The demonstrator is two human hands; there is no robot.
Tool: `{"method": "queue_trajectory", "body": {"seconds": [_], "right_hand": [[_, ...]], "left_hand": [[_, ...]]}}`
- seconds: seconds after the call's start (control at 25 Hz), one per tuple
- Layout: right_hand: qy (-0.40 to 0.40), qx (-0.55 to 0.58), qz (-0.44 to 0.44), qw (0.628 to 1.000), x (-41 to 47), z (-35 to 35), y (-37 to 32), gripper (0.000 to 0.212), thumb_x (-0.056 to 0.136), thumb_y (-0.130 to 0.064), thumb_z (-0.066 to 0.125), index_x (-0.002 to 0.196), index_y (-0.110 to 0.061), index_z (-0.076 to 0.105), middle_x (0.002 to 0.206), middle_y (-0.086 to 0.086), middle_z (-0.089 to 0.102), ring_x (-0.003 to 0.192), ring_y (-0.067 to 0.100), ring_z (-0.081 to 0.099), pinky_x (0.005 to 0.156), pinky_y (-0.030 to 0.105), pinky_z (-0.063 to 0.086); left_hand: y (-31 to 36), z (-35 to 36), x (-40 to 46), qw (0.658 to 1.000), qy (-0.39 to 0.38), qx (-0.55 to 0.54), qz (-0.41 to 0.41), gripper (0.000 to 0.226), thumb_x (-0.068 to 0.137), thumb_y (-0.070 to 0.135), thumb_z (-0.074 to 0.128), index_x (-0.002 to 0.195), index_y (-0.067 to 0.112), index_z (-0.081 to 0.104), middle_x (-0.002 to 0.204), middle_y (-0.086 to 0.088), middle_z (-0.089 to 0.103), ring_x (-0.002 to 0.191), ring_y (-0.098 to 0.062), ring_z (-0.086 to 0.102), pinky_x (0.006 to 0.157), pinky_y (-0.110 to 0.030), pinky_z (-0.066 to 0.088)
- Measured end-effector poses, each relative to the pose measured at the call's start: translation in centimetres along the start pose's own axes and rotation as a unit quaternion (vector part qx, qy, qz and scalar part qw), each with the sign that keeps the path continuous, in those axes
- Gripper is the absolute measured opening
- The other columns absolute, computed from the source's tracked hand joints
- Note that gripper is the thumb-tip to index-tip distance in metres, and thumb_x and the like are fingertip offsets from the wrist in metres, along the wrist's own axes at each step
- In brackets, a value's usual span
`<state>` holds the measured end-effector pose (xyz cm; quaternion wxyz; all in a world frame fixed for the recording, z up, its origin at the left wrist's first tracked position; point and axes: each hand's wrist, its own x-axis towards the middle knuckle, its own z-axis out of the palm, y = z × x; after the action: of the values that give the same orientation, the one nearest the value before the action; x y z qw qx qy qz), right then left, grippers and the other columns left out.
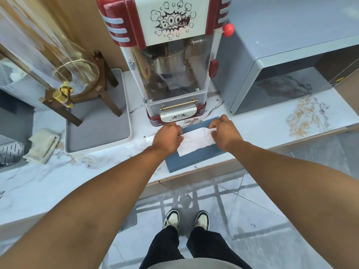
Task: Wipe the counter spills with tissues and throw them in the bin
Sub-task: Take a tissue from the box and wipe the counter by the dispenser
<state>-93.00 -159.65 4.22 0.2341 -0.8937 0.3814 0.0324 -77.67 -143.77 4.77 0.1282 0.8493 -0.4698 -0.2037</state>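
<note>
A white tissue (195,141) is stretched between both hands above a flat blue-grey tissue box (196,159) that lies near the front edge of the marble counter (58,183). My left hand (168,135) pinches the tissue's left end. My right hand (223,131) pinches its right end. A wet whitish spill (138,142) shows on the counter just left of my left hand. No bin is in view.
A red popcorn machine (171,61) stands right behind the box. A grey microwave (281,74) is to the right. At the left, a glass drink dispenser (73,74) on a wooden stand rests on a grey tray (101,136), with a folded cloth (41,145) beside it.
</note>
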Motion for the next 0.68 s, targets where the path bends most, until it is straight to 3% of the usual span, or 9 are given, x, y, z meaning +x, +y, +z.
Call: {"method": "queue_trajectory", "body": {"seconds": [0.36, 0.68], "right_hand": [[-0.027, -0.01, -0.031, 0.999, -0.7, -1.4, -0.9, 0.019, 0.094, -0.012, 0.051, 0.099, -0.014, 0.069, 0.103, 0.007, 0.068, 0.095, 0.024, 0.06, 0.083, 0.034, 0.051], [-0.046, 0.064, -0.066, 0.995, -0.7, -1.3, -3.5, 0.012, 0.086, -0.02, 0.054, 0.082, -0.027, 0.063, 0.09, -0.002, 0.064, 0.084, 0.018, 0.06, 0.071, 0.028, 0.049]], "left_hand": [[0.4, -1.0, -1.0, 0.999, -0.014, -0.003, -0.037, 0.019, 0.097, 0.016, 0.055, 0.097, 0.011, 0.074, 0.106, -0.01, 0.073, 0.099, -0.031, 0.065, 0.084, -0.04, 0.055], [-0.2, -2.4, -4.4, 0.994, 0.031, -0.004, -0.105, 0.02, 0.097, 0.015, 0.051, 0.097, 0.013, 0.07, 0.107, -0.013, 0.071, 0.097, -0.034, 0.063, 0.083, -0.038, 0.054]]}}
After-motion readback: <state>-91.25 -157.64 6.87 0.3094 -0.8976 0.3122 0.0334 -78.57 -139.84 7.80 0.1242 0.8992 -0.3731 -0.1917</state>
